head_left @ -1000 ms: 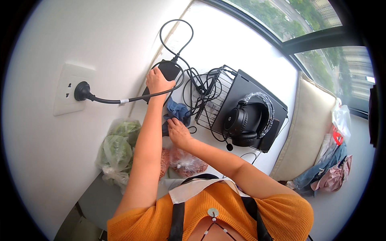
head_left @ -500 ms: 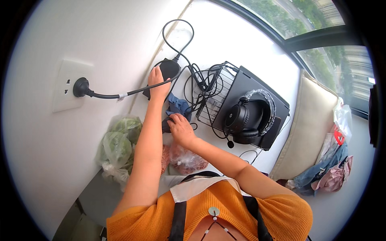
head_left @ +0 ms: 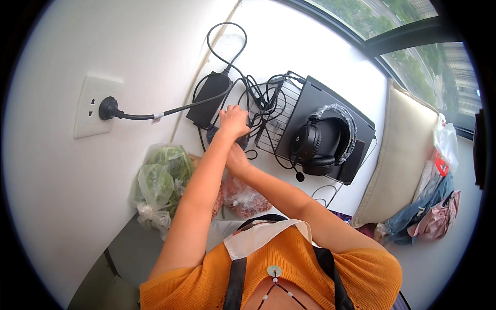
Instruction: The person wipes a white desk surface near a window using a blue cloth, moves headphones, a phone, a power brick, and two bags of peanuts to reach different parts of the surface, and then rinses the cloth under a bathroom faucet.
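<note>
My left hand rests over a crumpled dark blue cloth, its fingers bent onto it. Close below, my right hand reaches to the same cloth; its fingers are hidden behind my left wrist and forearm. Most of the cloth is covered by the hands. Just beyond and to the left lies a black power adapter, apart from both hands. Its black cord runs to a plug in the white wall socket.
Right of my hands, tangled cables lie beside a wire rack bearing a black laptop and a headset. Bagged green vegetables and a bag of pinkish pieces sit nearer me. A beige cushion stands at right.
My left hand has left the power adapter and come right and nearer, onto the cloth. The adapter now shows whole. My right hand has shifted slightly, with its fingers now hidden.
</note>
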### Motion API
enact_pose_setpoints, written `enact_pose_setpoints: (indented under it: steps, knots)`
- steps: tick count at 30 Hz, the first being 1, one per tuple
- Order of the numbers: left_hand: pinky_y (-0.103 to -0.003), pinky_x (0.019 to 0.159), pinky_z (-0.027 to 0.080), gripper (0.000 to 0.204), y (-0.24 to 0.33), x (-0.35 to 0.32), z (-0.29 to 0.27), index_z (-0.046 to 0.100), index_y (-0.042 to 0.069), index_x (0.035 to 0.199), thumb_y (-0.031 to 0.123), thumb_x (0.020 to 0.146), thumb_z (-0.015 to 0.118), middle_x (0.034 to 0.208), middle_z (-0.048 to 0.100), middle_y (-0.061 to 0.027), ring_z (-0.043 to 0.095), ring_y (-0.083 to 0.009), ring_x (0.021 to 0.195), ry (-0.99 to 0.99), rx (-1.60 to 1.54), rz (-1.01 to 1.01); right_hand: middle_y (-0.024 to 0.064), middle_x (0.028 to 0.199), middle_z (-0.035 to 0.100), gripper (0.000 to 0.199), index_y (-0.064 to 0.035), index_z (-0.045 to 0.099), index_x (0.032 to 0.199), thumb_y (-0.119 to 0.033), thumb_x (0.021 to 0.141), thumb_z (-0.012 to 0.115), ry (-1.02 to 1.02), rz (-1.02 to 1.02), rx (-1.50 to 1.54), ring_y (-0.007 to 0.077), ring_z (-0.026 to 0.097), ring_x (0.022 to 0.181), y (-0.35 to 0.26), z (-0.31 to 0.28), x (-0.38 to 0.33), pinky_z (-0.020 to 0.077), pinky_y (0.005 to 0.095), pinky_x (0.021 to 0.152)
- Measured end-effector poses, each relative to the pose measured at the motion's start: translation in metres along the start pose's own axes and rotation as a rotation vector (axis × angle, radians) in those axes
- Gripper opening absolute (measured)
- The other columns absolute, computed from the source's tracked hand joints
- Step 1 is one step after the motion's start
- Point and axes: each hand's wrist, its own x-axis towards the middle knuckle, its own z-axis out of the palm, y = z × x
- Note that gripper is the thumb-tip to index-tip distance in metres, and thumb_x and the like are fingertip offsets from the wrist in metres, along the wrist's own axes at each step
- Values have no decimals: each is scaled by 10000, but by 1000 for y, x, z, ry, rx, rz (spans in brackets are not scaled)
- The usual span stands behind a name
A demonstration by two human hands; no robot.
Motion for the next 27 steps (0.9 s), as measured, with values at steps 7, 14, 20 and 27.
enact_pose_setpoints:
  steps: [7,14,20,27]
  knots:
    - [-406,910,406,296,-7,15,23,703,105,949,249,691,676,1084,636,-79,556,-269,1089,-92,-43,-70,27,1087,509,242,-92,664,905,-139,677,600,197,-183,73,231,459,1041,4,-43,-25,435,324,772]
    - [-411,819,495,142,-39,24,25,699,96,833,124,741,595,912,673,-150,632,-330,915,-15,-353,-86,30,1046,497,126,-95,621,785,-103,660,606,304,-28,255,224,473,980,17,-103,-58,462,316,796]
    - [-392,825,487,141,-41,12,27,679,65,891,113,786,598,958,657,-133,615,-311,935,75,-314,-16,37,1013,515,102,-85,607,768,-78,666,601,299,63,200,229,494,954,20,-108,-76,479,314,772]
    - [-393,851,469,174,-62,-21,65,636,66,951,72,779,612,1018,602,-92,574,-311,973,332,-430,199,25,998,541,176,-118,651,797,-35,643,641,330,183,252,250,520,946,19,-114,-79,504,331,731]
